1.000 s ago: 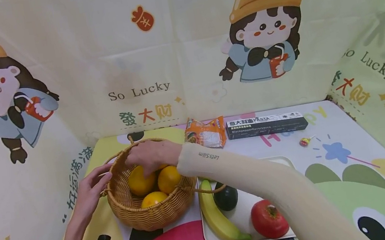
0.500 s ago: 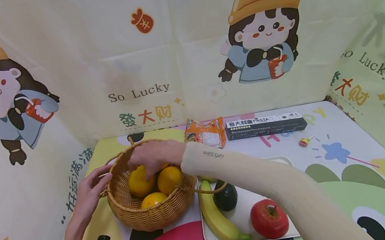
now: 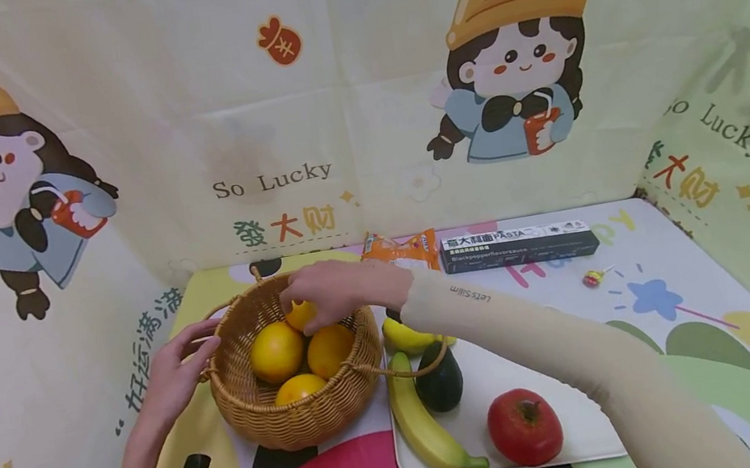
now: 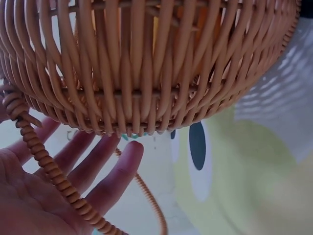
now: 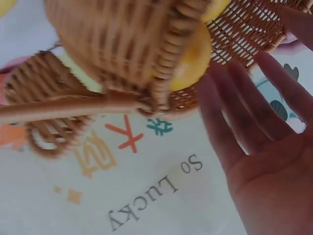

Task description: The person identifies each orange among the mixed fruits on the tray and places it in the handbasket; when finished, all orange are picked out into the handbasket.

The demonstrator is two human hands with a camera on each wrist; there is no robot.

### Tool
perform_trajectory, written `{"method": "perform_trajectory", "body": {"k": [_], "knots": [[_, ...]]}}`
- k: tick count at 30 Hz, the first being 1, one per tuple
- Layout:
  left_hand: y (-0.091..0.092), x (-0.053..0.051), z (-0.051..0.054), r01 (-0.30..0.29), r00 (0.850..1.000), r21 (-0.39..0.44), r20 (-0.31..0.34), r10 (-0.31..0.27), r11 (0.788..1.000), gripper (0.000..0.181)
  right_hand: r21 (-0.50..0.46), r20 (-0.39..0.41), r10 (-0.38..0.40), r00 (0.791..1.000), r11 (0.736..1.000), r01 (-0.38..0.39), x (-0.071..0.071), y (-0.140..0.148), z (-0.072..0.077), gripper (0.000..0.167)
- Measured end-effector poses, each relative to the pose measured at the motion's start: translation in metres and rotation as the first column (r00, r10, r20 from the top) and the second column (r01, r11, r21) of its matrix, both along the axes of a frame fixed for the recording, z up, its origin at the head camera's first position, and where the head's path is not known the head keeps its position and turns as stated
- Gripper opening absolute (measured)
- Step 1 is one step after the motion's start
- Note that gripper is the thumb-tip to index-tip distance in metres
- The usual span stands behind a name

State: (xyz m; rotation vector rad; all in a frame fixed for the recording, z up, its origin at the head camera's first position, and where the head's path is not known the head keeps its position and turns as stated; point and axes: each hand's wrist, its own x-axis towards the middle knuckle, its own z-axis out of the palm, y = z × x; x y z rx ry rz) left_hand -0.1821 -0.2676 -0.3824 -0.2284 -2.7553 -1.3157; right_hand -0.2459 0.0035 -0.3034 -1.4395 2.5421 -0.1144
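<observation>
A round wicker basket (image 3: 280,425) with several oranges (image 3: 278,352) in it stands at the left of the table in the head view. My left hand (image 3: 172,372) rests against its left side. In the left wrist view, straight fingers (image 4: 115,174) reach up to the woven wall, and the coiled handle (image 4: 54,176) crosses the palm. Over the far right part of the rim is my right hand (image 3: 332,290), just above the rearmost orange (image 3: 300,314), which it partly hides. Its fingers (image 5: 254,98) look extended in the right wrist view, with nothing held.
Right of the basket a white tray (image 3: 480,434) bears bananas (image 3: 420,423), a dark avocado (image 3: 440,379) and a red pomegranate (image 3: 525,427). Behind are an orange snack packet (image 3: 407,249) and a black pasta box (image 3: 518,246). A lollipop (image 3: 593,278) lies farther right.
My right hand has drawn back to the right out of the basket's far left, uncovering more of the oranges and a second banana on the tray. The left hand stays put.
</observation>
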Motion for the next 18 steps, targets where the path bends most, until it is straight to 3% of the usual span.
{"method": "perform_trajectory", "body": {"k": [5,9,14,18], "knots": [[0.009,0.002,0.006,-0.003,0.996,-0.114,-0.085,-0.007,0.993,0.041,-0.127,-0.026,-0.007,1.0,0.992,0.004,0.008,0.025,-0.004,0.044],[0.019,0.006,0.012,-0.008,0.986,-0.222,-0.163,-0.029,0.975,0.042,-0.249,-0.086,-0.044,0.995,0.968,0.022,0.015,0.044,-0.008,0.048],[0.033,0.011,0.02,-0.033,0.971,-0.316,-0.234,-0.044,0.948,0.042,-0.348,-0.169,-0.119,0.978,0.936,0.053,0.026,0.068,-0.016,0.051],[0.047,0.013,0.025,-0.003,0.96,-0.375,-0.259,-0.102,0.927,0.042,-0.402,-0.225,-0.174,0.959,0.913,0.072,0.031,0.087,-0.024,0.05]]}}
